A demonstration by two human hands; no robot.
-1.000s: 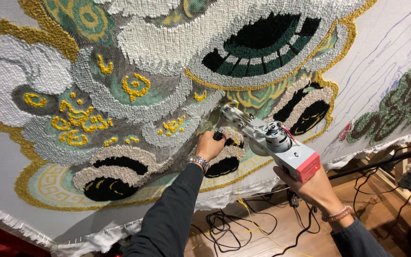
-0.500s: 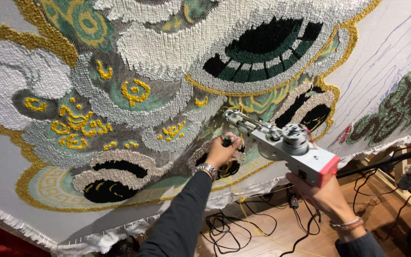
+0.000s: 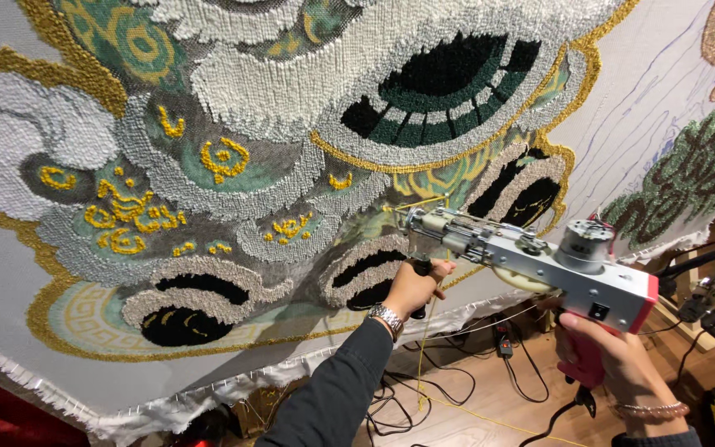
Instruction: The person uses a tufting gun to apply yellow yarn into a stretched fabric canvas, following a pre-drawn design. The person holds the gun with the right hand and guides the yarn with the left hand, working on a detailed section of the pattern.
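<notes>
While both hands (image 3: 414, 285) grip it, the tufting gun (image 3: 531, 261) meets the rug's (image 3: 233, 108) lower edge

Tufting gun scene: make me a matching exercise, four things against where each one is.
Things:
1. left hand
2. right hand
3. yellow yarn
4. wristwatch

Places:
A. on the gun's pink grip
B. on the left wrist
C. on the black front handle
D. hanging below the gun's front end

Pairs: 1-C, 2-A, 3-D, 4-B

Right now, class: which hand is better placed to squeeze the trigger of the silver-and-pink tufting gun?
Probably the right hand: it wraps the silver-and-pink tufting gun's pink rear grip. The left hand holds the black front handle.
</notes>
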